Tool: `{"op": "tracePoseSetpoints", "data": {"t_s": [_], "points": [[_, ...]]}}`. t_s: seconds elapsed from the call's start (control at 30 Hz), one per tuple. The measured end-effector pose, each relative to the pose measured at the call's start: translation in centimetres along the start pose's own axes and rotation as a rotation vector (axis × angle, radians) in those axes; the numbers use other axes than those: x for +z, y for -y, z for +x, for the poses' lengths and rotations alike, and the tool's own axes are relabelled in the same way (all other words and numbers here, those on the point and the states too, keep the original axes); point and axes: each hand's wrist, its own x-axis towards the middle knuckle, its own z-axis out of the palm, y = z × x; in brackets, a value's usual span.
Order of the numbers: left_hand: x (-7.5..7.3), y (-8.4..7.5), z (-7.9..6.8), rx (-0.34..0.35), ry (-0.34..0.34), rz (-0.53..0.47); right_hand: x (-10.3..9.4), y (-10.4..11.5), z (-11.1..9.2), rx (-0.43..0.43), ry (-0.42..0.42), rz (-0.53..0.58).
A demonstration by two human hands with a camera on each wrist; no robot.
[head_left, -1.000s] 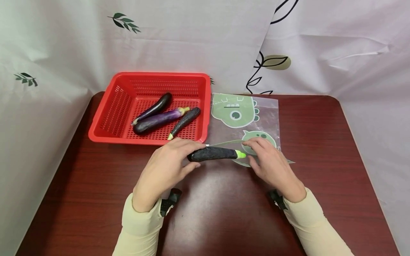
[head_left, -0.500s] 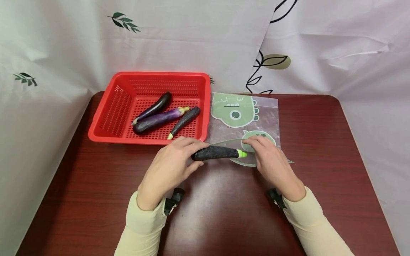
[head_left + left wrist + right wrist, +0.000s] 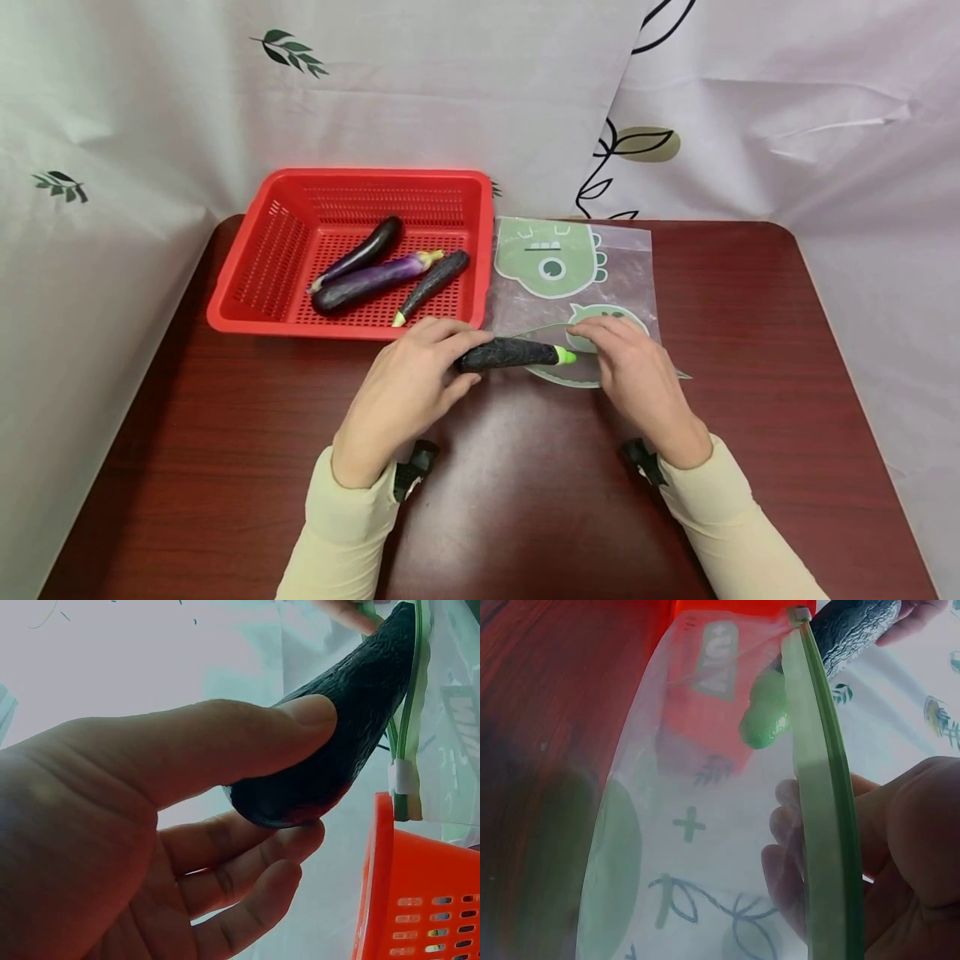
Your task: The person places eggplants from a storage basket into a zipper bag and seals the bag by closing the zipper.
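Observation:
My left hand [image 3: 408, 379] holds a dark, wrinkled zucchini [image 3: 502, 354] by its thick end, thumb on one side and fingers on the other. Its bright green stem end [image 3: 765, 724] shows through the clear film of a slider zip bag [image 3: 573, 237], just past the green zip strip [image 3: 821, 780]. My right hand [image 3: 637, 379] grips the edge of the bag's mouth, which stands parted. Fingers of that hand [image 3: 784, 847] show through the film in the right wrist view. A white slider [image 3: 403, 776] sits at the strip's end near the zucchini.
A red perforated basket [image 3: 247, 283] stands at the back left of the brown table [image 3: 750, 333]. Inside lie two purple eggplants [image 3: 375, 282] and another dark zucchini [image 3: 431, 287]. Its front right corner is close to my left hand. A patterned cloth [image 3: 450, 83] hangs behind.
My left hand has moved slightly right and up with the zucchini, bringing it further over the bag's mouth. My right hand stays nearly in place at the bag's edge.

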Motion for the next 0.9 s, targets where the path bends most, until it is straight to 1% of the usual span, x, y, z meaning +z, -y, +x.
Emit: {"op": "tracePoseSetpoints", "data": {"t_s": [0.27, 0.43, 0.6, 0.73, 0.9], "points": [[0.4, -0.1, 0.3, 0.003, -0.025, 0.017, -0.1, 0.1, 0.4, 0.016, -0.015, 0.012], [0.7, -0.2, 0.5, 0.001, -0.031, 0.022, 0.0, 0.0, 0.6, 0.006, -0.031, 0.017], [0.7, -0.3, 0.6, 0.016, -0.044, 0.042, 0.1, 0.0, 0.7, -0.005, -0.048, 0.02], [1.0, -0.3, 0.5, 0.029, -0.036, 0.068, 0.1, 0.2, 0.4, -0.004, -0.04, 0.025], [1.5, -0.5, 0.3, 0.037, -0.032, 0.073, 0.2, 0.3, -0.1, -0.001, -0.036, 0.019]]}}
